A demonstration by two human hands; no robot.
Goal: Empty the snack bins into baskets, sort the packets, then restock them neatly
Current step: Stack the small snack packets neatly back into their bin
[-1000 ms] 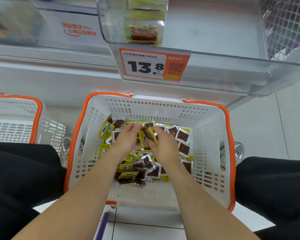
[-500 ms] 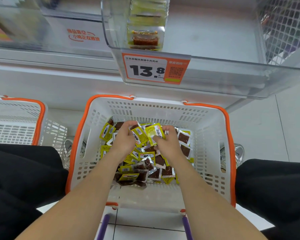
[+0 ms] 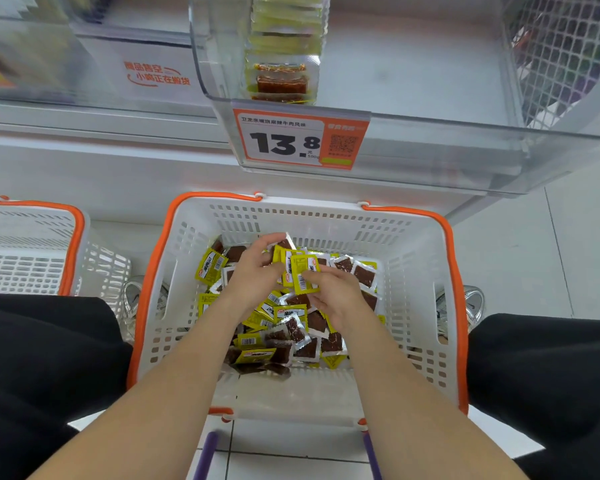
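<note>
- The left hand (image 3: 253,277) grips a small stack of packets (image 3: 282,255). The right hand (image 3: 336,297) pinches one yellow packet (image 3: 303,277) against that stack.
- A second ago both hands were down in the loose pile (image 3: 291,334). Now they are lifted with packets squared together, so a batch is probably being gathered for restocking.
- Counted: two baskets, the near basket (image 3: 456,306) holding the pile, which has too many packets to count, and a second basket (image 3: 73,244) at left. Above is one clear bin (image 3: 430,147) with one row of packets (image 3: 281,81) and one price tag (image 3: 281,143).

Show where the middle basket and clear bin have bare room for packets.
Middle basket: bare strip between the packet pile and near wall; crowded around the left hand and right hand. Clear bin: bare floor right of the packet row.
</note>
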